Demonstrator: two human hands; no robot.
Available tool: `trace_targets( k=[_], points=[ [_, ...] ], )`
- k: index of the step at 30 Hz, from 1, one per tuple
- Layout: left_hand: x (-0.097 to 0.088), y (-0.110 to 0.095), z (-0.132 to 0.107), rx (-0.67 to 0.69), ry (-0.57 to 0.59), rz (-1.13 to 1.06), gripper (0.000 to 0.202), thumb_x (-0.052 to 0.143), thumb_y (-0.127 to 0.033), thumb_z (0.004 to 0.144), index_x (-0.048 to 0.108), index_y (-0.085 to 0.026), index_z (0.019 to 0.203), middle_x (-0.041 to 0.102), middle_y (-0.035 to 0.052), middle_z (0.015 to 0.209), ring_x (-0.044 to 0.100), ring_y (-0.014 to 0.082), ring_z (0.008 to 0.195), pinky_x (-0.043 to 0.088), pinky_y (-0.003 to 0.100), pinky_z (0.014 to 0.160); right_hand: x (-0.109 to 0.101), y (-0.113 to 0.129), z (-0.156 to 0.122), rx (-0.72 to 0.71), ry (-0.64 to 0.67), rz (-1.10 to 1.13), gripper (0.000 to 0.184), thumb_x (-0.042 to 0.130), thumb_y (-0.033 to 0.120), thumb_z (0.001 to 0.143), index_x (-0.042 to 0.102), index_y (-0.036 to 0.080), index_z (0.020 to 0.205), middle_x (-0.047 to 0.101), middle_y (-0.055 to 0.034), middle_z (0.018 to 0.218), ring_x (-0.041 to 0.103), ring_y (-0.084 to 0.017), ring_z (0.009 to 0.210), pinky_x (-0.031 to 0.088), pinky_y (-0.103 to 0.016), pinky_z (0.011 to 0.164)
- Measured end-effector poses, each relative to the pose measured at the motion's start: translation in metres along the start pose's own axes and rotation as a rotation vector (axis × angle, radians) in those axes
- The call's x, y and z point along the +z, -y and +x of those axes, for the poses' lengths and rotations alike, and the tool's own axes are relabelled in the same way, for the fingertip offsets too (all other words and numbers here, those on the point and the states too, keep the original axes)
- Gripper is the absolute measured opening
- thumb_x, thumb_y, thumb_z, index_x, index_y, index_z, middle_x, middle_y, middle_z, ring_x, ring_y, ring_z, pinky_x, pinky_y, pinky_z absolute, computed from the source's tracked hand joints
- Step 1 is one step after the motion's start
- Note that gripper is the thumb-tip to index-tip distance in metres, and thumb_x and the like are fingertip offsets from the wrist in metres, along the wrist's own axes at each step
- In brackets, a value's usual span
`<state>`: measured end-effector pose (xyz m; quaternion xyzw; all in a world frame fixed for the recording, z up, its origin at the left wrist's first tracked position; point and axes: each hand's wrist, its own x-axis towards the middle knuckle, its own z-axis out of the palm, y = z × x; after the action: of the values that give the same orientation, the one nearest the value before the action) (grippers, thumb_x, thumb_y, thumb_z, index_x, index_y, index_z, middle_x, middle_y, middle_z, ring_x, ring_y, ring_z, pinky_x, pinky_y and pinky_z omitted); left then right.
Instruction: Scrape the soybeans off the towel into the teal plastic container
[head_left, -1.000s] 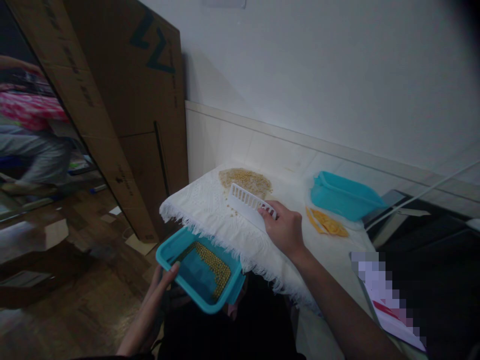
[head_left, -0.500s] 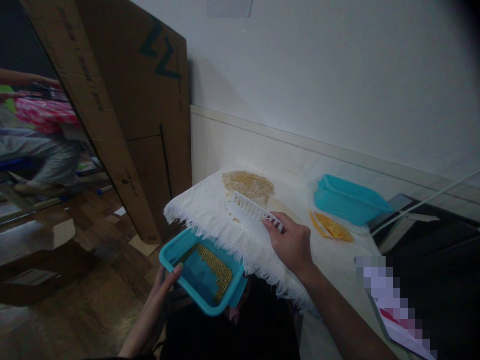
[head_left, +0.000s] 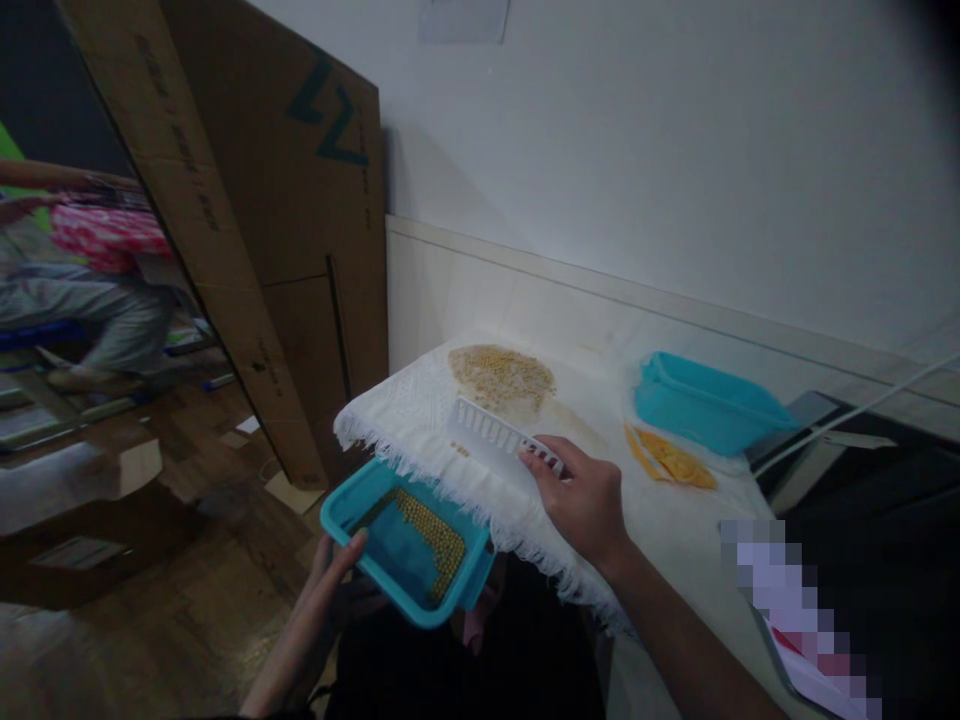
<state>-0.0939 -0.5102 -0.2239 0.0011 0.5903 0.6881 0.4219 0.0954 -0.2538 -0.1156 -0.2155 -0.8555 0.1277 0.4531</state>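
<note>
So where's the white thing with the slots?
The white slotted thing is near the middle of the head view, in the right hand, over the fringed cloth, between the grainy heap and the blue tub of little round bits.

Looks like a messy workroom, with a person (head_left: 105,300) sitting and scraps (head_left: 247,425) on wood floor (head_left: 232,525), left of the big box (head_left: 300,210).

We count two hands, a left hand (head_left: 334,570) and a right hand (head_left: 583,498); two tubs, one at the left hand (head_left: 397,552) and one beyond the right (head_left: 705,405); one slotted tool (head_left: 480,436) in the right hand; one fringed cloth (head_left: 401,405) below it; one yellow item (head_left: 670,460) beside it. The beans (head_left: 499,372) ahead of the right hand are too many for us to count.
</note>
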Motion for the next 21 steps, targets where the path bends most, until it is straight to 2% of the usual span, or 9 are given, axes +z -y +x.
trace_targets(
  k=[9, 13, 16, 18, 21],
  points=[
    [-0.001, -0.002, -0.001, 0.021, -0.036, 0.028, 0.118, 0.096, -0.070, 0.078, 0.038, -0.030, 0.173, 0.065, 0.0251, 0.157, 0.088, 0.0332, 0.095, 0.075, 0.047, 0.085, 0.000, 0.029, -0.002, -0.130, -0.015, 0.040, 0.019, 0.070, 0.026, 0.103, 0.087, 0.020, 0.096, 0.083, -0.0032, 0.071, 0.076, -0.017, 0.053, 0.058, -0.022, 0.057],
    [-0.004, -0.001, 0.002, 0.018, -0.020, 0.035, 0.112, 0.093, -0.070, 0.082, 0.039, -0.032, 0.172, 0.062, 0.0237, 0.161, 0.088, 0.0324, 0.097, 0.075, 0.048, 0.087, -0.006, 0.039, -0.005, -0.149, 0.021, 0.093, 0.018, 0.071, 0.027, 0.103, 0.087, 0.021, 0.098, 0.085, -0.0032, 0.076, 0.077, -0.016, 0.056, 0.058, -0.022, 0.058],
    [-0.007, 0.002, 0.006, 0.009, -0.013, 0.020, 0.109, 0.094, -0.070, 0.080, 0.043, -0.034, 0.169, 0.061, 0.0222, 0.164, 0.088, 0.0321, 0.096, 0.075, 0.050, 0.088, -0.007, 0.028, 0.007, -0.063, -0.019, 0.074, 0.019, 0.072, 0.033, 0.102, 0.088, 0.023, 0.098, 0.084, -0.0026, 0.074, 0.074, -0.017, 0.054, 0.055, -0.024, 0.055],
    [-0.008, 0.004, 0.008, 0.005, -0.023, 0.012, 0.110, 0.096, -0.070, 0.078, 0.044, -0.035, 0.168, 0.062, 0.0219, 0.163, 0.088, 0.0327, 0.095, 0.075, 0.052, 0.088, -0.006, 0.011, 0.022, 0.031, -0.057, 0.013, 0.020, 0.073, 0.037, 0.099, 0.088, 0.023, 0.097, 0.082, -0.0029, 0.071, 0.072, -0.018, 0.052, 0.053, -0.026, 0.054],
    [-0.008, 0.004, 0.009, 0.009, -0.034, 0.019, 0.110, 0.097, -0.070, 0.077, 0.044, -0.035, 0.167, 0.066, 0.0218, 0.158, 0.087, 0.0341, 0.097, 0.075, 0.054, 0.089, -0.002, -0.020, 0.044, 0.144, -0.064, -0.101, 0.022, 0.074, 0.038, 0.093, 0.089, 0.023, 0.100, 0.085, -0.0060, 0.077, 0.077, -0.024, 0.063, 0.057, -0.031, 0.062]
  ],
)
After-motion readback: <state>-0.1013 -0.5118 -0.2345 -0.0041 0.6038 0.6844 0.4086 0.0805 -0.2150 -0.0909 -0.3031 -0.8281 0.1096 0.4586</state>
